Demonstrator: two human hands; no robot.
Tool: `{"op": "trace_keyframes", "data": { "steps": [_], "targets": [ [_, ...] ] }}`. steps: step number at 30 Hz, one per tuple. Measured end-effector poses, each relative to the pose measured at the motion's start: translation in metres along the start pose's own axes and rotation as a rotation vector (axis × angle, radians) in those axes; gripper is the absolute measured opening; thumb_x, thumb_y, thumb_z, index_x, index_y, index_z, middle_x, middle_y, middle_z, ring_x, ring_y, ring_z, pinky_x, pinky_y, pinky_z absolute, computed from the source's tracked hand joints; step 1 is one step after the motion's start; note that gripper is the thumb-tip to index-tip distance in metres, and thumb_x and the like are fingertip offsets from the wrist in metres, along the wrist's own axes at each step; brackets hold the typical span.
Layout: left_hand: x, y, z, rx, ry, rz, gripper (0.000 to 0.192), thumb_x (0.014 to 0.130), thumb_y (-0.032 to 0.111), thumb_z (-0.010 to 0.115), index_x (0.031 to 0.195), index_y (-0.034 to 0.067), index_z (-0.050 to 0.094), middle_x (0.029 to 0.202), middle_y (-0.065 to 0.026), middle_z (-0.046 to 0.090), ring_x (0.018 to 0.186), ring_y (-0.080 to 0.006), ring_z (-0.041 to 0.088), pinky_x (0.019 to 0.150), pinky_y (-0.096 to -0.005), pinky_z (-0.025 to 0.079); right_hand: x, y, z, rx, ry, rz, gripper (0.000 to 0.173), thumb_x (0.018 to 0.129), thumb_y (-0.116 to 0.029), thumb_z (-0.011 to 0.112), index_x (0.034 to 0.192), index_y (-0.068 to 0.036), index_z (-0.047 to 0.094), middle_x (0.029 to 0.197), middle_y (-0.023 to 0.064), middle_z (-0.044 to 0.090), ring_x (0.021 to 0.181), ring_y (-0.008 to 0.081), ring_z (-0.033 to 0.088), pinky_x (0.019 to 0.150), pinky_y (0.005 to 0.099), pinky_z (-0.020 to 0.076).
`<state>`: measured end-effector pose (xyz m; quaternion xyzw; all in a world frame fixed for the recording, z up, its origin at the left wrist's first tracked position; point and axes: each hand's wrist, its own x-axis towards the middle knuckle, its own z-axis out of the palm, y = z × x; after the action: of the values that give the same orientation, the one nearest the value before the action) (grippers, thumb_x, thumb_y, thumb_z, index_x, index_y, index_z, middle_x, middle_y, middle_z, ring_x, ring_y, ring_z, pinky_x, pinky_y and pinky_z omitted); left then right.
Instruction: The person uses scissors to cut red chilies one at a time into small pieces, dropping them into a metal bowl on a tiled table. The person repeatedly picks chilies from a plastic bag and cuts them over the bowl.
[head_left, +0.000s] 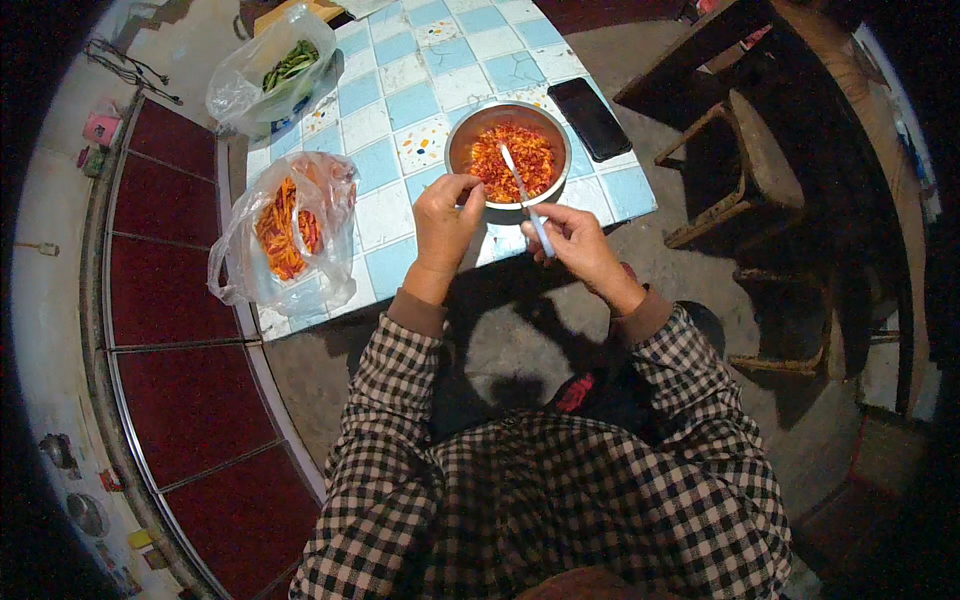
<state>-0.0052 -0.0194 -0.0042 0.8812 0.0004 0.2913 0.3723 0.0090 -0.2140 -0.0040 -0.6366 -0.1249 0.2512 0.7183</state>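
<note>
A round stainless steel bowl (454, 154) stands near the table's front right edge. It holds finely chopped red and orange pieces (501, 166), probably chilli pepper. My right hand (574, 244) grips a slim knife (537, 225) by its pale handle, with the blade reaching over the bowl. At the bowl's front left rim is my left hand (444, 225), its thumb and forefinger drawn together. Whether anything small sits between those fingertips cannot be seen. To the left lies a clear plastic bag (337, 259) with long red-orange peppers (281, 240) inside.
Another plastic bag (232, 94) with green vegetables (289, 67) sits at the far left of the checked table (375, 165). A black smartphone (590, 118) lies right of the bowl. Wooden stools (761, 157) stand to the right; dark red cabinet panels (176, 292) line the left.
</note>
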Motion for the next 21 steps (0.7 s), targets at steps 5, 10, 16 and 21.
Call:
{"op": "trace_keyframes", "data": {
  "steps": [5,10,16,21],
  "targets": [
    [0.0009,-0.002,-0.0004,0.022,-0.005,0.025,0.008,0.074,0.003,0.068,0.081,0.0,0.065,0.074,-0.0115,0.065,0.063,-0.0187,0.064,0.058,-0.0284,0.051,-0.0024,-0.0034,-0.0047,-0.05,-0.148,0.162,0.034,0.083,-0.019,0.068,0.107,0.004,0.061,0.068,-0.001,0.06,0.057,0.0037,0.053,0.051,0.0185,0.0417],
    [0.0032,-0.0023,-0.0003,0.037,-0.005,0.067,0.007,0.074,0.002,0.067,0.081,0.0,0.065,0.075,-0.0114,0.065,0.064,-0.02,0.064,0.059,-0.0287,0.051,0.0011,-0.0002,0.0039,0.057,0.07,-0.045,0.034,0.082,-0.018,0.069,0.104,0.006,0.062,0.069,-0.0015,0.06,0.059,0.0033,0.052,0.051,0.0184,0.0405],
    [0.0055,-0.0032,0.0009,0.069,-0.012,0.115,0.007,0.074,0.002,0.067,0.081,0.0,0.065,0.076,-0.0111,0.065,0.065,-0.0208,0.064,0.06,-0.0291,0.051,0.0035,-0.0011,0.0006,-0.025,0.054,-0.058,0.03,0.08,-0.019,0.071,0.099,0.004,0.064,0.065,-0.0038,0.057,0.056,0.0021,0.048,0.05,0.0188,0.0375],
    [0.0073,-0.0004,0.002,0.036,-0.027,0.07,0.006,0.072,0.003,0.066,0.078,0.001,0.064,0.075,-0.0129,0.063,0.071,-0.028,0.062,0.064,-0.0353,0.05,0.0067,-0.0022,-0.0025,-0.193,-0.044,0.027,0.029,0.085,-0.021,0.065,0.103,0.001,0.062,0.07,0.0011,0.061,0.06,0.0077,0.057,0.052,0.0203,0.0454]
  ]
}}
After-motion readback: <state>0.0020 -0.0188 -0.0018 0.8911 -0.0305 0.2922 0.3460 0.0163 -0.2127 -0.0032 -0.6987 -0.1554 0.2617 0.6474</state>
